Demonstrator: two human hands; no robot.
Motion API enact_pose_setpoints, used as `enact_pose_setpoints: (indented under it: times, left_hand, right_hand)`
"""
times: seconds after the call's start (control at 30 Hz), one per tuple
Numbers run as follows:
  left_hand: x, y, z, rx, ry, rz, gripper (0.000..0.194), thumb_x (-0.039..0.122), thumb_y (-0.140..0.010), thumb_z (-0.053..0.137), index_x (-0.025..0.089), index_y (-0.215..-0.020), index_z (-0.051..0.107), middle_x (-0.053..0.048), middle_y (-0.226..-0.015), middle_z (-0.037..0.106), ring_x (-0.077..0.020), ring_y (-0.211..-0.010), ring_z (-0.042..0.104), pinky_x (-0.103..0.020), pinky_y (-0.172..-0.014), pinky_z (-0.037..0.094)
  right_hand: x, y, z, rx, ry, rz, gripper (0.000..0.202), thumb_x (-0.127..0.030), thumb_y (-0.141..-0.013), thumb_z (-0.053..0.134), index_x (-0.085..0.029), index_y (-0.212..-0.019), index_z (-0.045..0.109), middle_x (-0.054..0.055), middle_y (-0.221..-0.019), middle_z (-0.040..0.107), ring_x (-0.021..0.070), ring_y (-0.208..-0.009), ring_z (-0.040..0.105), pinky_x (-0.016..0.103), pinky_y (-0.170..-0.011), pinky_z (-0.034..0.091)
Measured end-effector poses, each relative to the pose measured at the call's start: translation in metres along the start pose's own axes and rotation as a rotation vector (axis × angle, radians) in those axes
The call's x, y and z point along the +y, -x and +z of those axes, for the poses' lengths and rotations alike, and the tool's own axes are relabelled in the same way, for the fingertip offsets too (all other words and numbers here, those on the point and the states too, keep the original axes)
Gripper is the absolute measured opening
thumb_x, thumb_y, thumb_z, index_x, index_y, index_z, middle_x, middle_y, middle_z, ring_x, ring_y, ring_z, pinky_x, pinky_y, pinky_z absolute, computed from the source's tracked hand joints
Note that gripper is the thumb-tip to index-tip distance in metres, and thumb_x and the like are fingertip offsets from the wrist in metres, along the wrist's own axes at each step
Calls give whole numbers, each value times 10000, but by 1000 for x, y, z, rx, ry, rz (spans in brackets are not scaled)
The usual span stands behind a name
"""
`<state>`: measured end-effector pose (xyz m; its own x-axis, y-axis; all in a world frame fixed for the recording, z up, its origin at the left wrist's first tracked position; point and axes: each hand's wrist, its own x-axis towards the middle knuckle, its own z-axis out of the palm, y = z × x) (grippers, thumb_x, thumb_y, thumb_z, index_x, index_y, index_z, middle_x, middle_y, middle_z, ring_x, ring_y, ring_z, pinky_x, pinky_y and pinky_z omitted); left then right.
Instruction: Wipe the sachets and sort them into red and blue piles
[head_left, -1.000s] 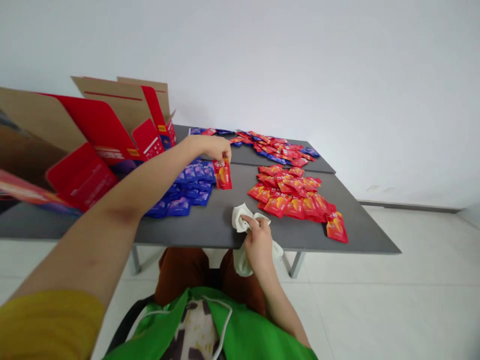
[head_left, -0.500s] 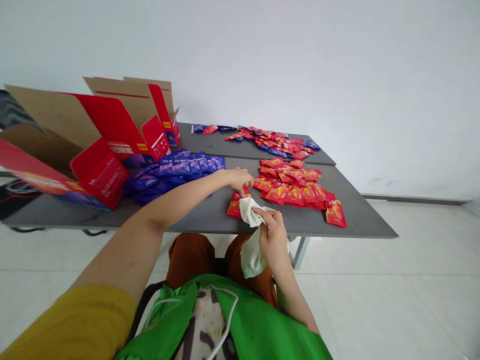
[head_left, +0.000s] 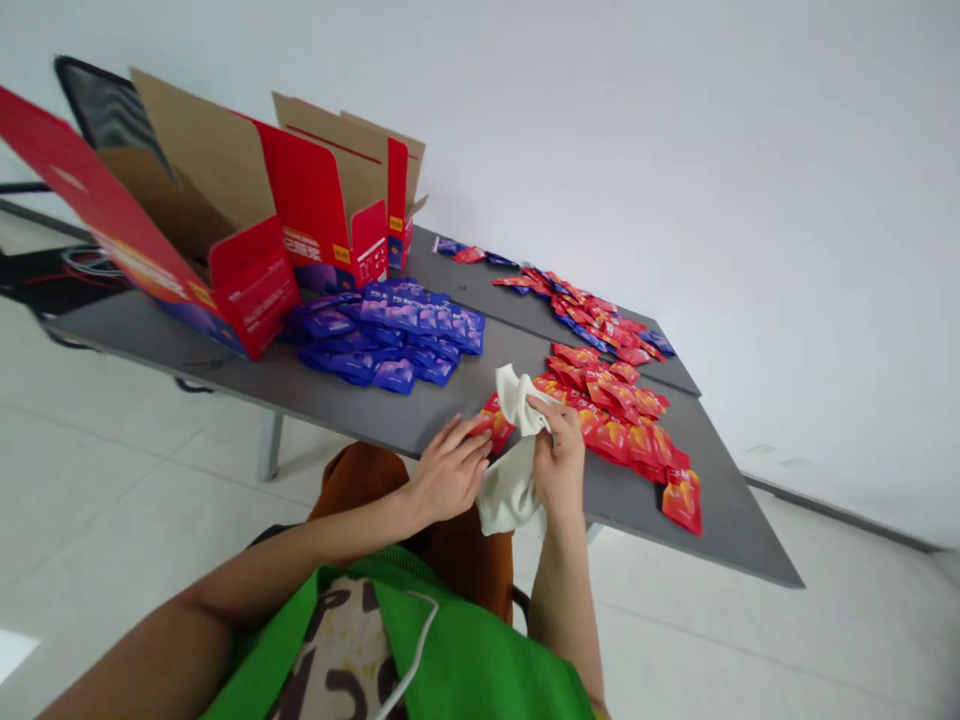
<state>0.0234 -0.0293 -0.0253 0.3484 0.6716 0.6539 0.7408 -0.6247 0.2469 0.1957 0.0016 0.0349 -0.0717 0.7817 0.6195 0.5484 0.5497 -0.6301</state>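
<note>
My left hand (head_left: pixel 452 470) reaches to the table's front edge with its fingers stretched out, the fingertips at the lower left side of a red sachet (head_left: pixel 498 424). That sachet lies flat near the edge, partly hidden by the fingers and the cloth. In my right hand (head_left: pixel 559 458) a white cloth (head_left: pixel 514 402) is bunched, its loose end hanging down over the table edge between both hands. Rows of overlapping red sachets (head_left: pixel 609 440) lie just right of the cloth. Overlapping blue sachets (head_left: pixel 394 375) are spread to the left, beyond my left hand.
Open red cardboard boxes (head_left: pixel 259 290) stand at the left of the grey table (head_left: pixel 517 318). A mixed heap of red and blue sachets (head_left: pixel 592 310) lies at the back by the wall. One red sachet (head_left: pixel 682 500) lies at the right end. A dark chair (head_left: pixel 112 110) stands behind the boxes.
My left hand has drawn back towards me, from the sachet's far end to its near left side. My right hand still grips the cloth. The camera view has turned and tilted.
</note>
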Motion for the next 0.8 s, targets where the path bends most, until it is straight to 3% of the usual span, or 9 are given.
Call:
enact_pose_setpoints:
  times: [0.13,0.23,0.43,0.57,0.7,0.8]
  left_hand:
    - [-10,7,12,-60,-10,-68,304,214,-896,420,179,-1053,678,-89,-1080,687,-238,-1061,568,-414,-936,443]
    - [-8,-2,6,-100,-17,-135,263,228,-890,433,200,-948,688,-92,-966,691,-243,-976,573,-414,-862,457]
    - [2,-14,4,-166,-69,-150,278,247,-915,411,183,-864,677,-98,-863,661,-240,-896,555,-395,-787,456]
    - [2,-14,6,-197,-77,-166,297,250,-927,407,164,-878,687,-103,-933,675,-239,-922,534,-384,-790,450]
    - [2,-16,1,-237,-64,-174,328,257,-936,395,162,-863,701,-96,-950,695,-224,-915,539,-369,-815,444]
    - [2,-22,-5,-245,-72,-200,329,250,-930,397,167,-833,701,-93,-882,701,-224,-875,569,-376,-827,433]
  right_hand:
    - [13,4,19,-365,-5,-126,532,-15,-793,381,-274,-1169,655,72,-1109,537,191,-1100,499,377,-963,410]
    - [23,7,26,-504,89,-129,546,-8,-788,404,-267,-1208,638,80,-1138,542,203,-1101,497,383,-966,412]
    - [29,-12,35,-499,401,-46,503,-20,-804,455,-322,-1126,695,61,-1190,565,211,-1056,512,336,-936,416]
    - [35,-34,43,-430,584,48,496,-29,-838,428,-317,-1143,691,83,-1217,557,239,-1030,520,349,-913,404]
    - [36,-48,37,-455,478,60,536,18,-799,401,-276,-1133,700,88,-1134,589,205,-961,564,334,-913,410]
    - [27,-42,28,-457,274,-57,584,49,-748,396,-268,-1138,693,69,-1136,575,174,-1013,558,311,-940,410]
